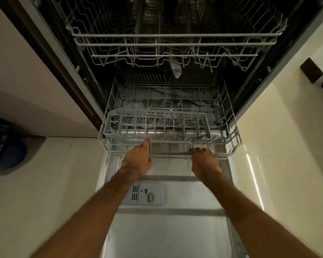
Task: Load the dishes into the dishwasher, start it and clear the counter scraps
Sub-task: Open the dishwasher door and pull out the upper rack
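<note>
Gripping the lower rack (pixel 108 146) front rail: left hand (pixel 137 158) blurred, right hand (pixel 205 161) fingertips curled from view

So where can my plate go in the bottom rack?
Behind the cutlery basket, the lower rack looks bare back to its rear edge. The upper rack looks mostly bare too. The front is crowded: the basket fills it.

Left hand (pixel 137 160) blurred, fingertips behind the lower rack (pixel 172 155) rim; dark bin (pixel 5 146) cropped left.
</note>
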Tool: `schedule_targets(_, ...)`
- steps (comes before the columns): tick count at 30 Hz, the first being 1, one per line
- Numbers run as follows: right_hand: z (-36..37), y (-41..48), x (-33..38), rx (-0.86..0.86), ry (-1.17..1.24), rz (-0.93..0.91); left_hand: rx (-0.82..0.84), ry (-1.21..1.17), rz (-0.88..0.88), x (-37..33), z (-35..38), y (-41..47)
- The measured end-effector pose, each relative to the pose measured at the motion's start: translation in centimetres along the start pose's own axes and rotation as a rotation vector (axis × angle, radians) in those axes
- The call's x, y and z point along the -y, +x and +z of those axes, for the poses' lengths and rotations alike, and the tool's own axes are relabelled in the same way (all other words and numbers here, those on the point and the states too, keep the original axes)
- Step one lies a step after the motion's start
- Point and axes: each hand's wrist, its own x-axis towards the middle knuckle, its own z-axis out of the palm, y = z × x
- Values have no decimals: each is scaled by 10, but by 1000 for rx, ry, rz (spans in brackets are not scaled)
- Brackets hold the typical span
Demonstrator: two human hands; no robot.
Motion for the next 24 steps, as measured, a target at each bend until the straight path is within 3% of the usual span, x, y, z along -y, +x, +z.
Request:
schedule_targets(4, 6, -32, 0, 62, 62, 2, 112, -14, 6, 14, 6, -25)
schedule_targets(8, 14, -60, 6, 126, 81, 52, 117, -72, 61, 27, 22, -54)
schedule_targets(15, 28, -112, 10, 179, 147, 59, 169, 137, 10, 24, 44, -109)
schedule_targets(24, 54, -188, 18, 307, 203, 124, 305, 192, -30, 25, 66, -192)
